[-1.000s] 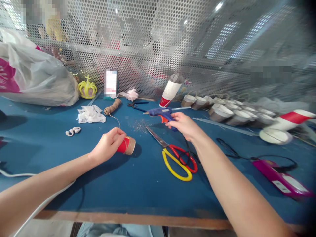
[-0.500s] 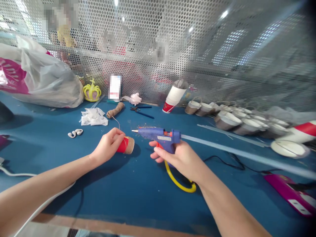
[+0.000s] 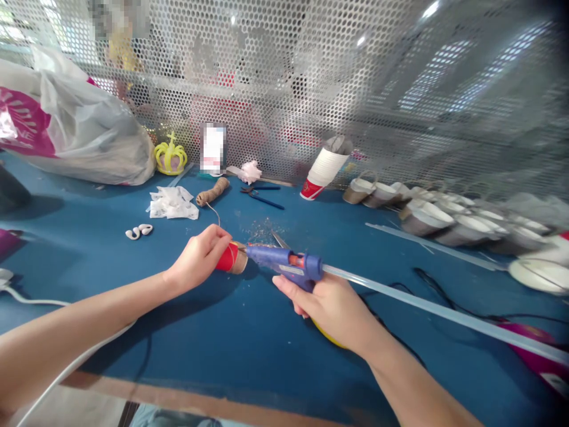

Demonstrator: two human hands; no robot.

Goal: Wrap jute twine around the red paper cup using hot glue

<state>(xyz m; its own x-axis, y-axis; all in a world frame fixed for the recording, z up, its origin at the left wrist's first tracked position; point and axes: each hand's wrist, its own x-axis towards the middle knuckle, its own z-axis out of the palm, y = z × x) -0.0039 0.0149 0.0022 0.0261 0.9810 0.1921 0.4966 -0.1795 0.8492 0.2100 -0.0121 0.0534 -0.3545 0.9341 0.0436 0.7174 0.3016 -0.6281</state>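
Observation:
My left hand (image 3: 198, 256) is closed around a red paper cup (image 3: 227, 257) that lies on its side, its end toward the right wrapped in brown twine. A strand runs from the hand to a twine bundle (image 3: 212, 193) behind it. My right hand (image 3: 331, 305) grips a blue glue gun (image 3: 284, 263) with a long clear glue stick (image 3: 418, 302) sticking out of its back. The nozzle meets the twine-wrapped part of the cup; whether it touches cannot be made out. Under the gun show a metal blade tip (image 3: 280, 239) and part of a yellow handle (image 3: 328, 335).
Behind lie pliers (image 3: 262, 196), crumpled white paper (image 3: 173, 203) and white earphones (image 3: 138, 231). Stacked paper cups (image 3: 326, 167) lean by the mesh panel. Several twine-covered cups (image 3: 427, 216) stand at right, near a purple power strip (image 3: 531, 356). A plastic bag (image 3: 93, 124) fills the back left.
The glue gun has moved down and left, bringing its nozzle from above and beside the cup to its twine-wrapped part. A metal blade tip now shows behind the gun. The view has shifted slightly.

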